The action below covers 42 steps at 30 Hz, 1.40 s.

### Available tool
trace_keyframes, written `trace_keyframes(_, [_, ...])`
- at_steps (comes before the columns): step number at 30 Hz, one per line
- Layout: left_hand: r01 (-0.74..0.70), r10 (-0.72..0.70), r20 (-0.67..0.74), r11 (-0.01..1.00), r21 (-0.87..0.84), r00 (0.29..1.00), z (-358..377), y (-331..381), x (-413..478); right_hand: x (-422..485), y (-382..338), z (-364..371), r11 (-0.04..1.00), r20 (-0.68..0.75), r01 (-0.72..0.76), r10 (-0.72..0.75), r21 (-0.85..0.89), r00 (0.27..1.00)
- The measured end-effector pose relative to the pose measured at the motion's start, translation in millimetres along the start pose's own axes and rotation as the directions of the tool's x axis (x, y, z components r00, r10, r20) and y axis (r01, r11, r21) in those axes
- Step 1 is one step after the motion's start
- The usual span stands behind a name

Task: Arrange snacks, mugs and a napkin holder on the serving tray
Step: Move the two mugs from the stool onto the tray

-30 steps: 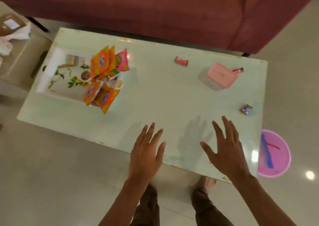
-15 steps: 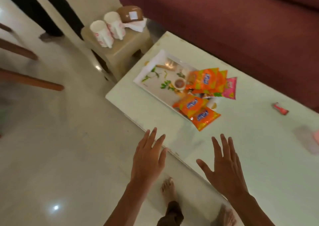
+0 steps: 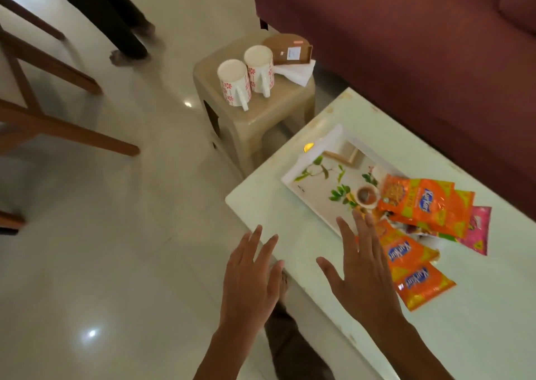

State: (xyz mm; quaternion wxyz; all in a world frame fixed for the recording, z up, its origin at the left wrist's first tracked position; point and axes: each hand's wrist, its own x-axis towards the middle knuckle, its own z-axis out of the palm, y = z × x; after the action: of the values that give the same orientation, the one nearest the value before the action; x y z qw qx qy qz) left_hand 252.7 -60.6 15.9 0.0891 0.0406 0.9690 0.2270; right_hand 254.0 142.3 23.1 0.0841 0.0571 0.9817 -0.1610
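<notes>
A white serving tray [image 3: 311, 189] with a leaf print lies on the pale table [image 3: 478, 307]. Orange snack packets [image 3: 420, 205] and a pink packet [image 3: 477, 231] are piled on its right end, and some orange packets [image 3: 417, 275] spill onto the table. Two white mugs [image 3: 246, 80] with red flowers stand on a beige stool [image 3: 261, 118], next to a brown napkin holder [image 3: 287, 49] and white napkins [image 3: 295, 73]. My left hand [image 3: 249, 281] hovers open at the table's corner. My right hand [image 3: 362, 269] is open over the tray's near edge, holding nothing.
A maroon sofa [image 3: 406, 46] runs behind the table and stool. Wooden chair legs [image 3: 58, 112] stand at the left on the glossy floor. A person's dark-trousered legs [image 3: 116, 22] are at the top left. My own foot [image 3: 285, 281] shows under the table edge.
The view has swung left from the table's right end toward the tray and stool. The mugs and napkin holder came into view. Both hands stayed open and empty, now near the tray.
</notes>
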Motion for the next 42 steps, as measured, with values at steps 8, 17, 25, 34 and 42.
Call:
trace_keyframes(8, [0.067, -0.064, 0.045, 0.995, -0.071, 0.997, -28.8, -38.8, 109.2, 94.0, -31.4, 25.0, 0.997, 0.053, -0.063, 0.060, 0.042, 0.997])
trace_keyframes(17, [-0.030, -0.019, -0.191, 0.967, -0.254, 0.981, -103.2, -68.6, 269.1, 213.5, -85.2, 12.3, 0.949, 0.034, -0.123, 0.118, 0.289, 0.992])
trace_keyframes(25, [-0.114, 0.112, -0.021, 0.958, -0.262, 0.993, -155.3, -74.0, 479.1, 392.5, -145.6, -8.0, 0.857, -0.014, -0.177, 0.210, 0.484, 0.978])
trace_keyframes(34, [-0.155, 0.215, 0.437, 0.974, -0.168, 0.873, -121.1, -73.9, 552.2, 463.7, -156.9, 26.7, 0.876, -0.058, -0.045, 0.083, 0.479, 0.995])
trace_keyframes(42, [-0.267, 0.307, 0.338, 0.950, -0.161, 0.890, -116.9, -73.0, 562.5, 471.5, -154.6, 25.1, 0.818, -0.139, -0.019, 0.121, 0.575, 0.983])
